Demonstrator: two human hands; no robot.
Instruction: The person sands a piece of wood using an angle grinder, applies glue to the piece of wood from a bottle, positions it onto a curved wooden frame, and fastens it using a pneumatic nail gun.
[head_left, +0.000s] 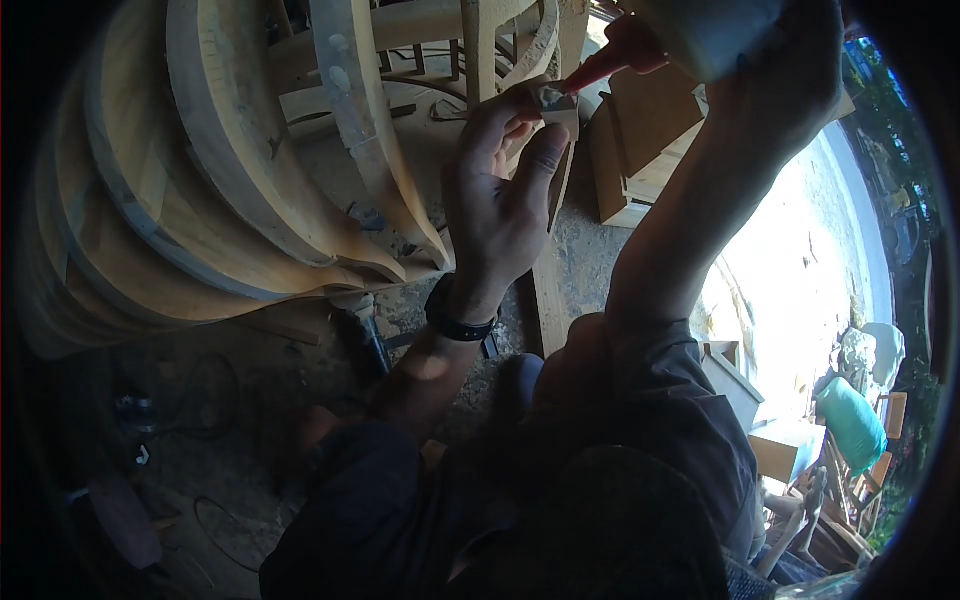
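My left hand, with a dark watch on the wrist, pinches a small wooden block between thumb and fingers. A whitish smear lies on the block's top end. My right hand is wrapped round a pale squeeze bottle, tipped with its red nozzle pointing down-left. The nozzle's tip is right at the block; whether they touch I cannot tell. Part of the bottle is cut off by the top edge of the view.
Curved wooden ribs of a large frame fill the left side. Stacked wooden boxes stand beyond my left hand. A black cylindrical tool is below the frame. At right are a green bag and scrap wood.
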